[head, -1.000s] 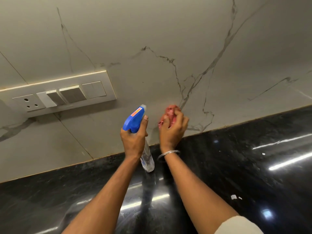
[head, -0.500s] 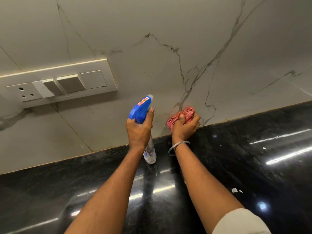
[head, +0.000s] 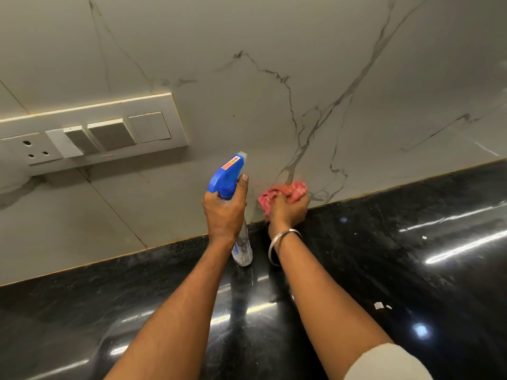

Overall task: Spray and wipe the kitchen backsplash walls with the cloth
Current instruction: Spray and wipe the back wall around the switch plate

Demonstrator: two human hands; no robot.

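Observation:
The backsplash is pale marble-look tile with dark veins. My left hand grips a spray bottle with a blue trigger head and a clear body, its nozzle pointed at the wall. My right hand, with a metal bangle on the wrist, presses a bunched pink-red cloth against the bottom of the backsplash, just above the black countertop. The two hands sit side by side, a little apart.
A cream switch and socket plate is mounted on the wall up and left of the bottle. Small white scraps lie on the glossy counter to the right of my right arm.
My right hand has slid the cloth down the wall to the edge where it meets the counter. The left hand keeps the bottle in about the same place.

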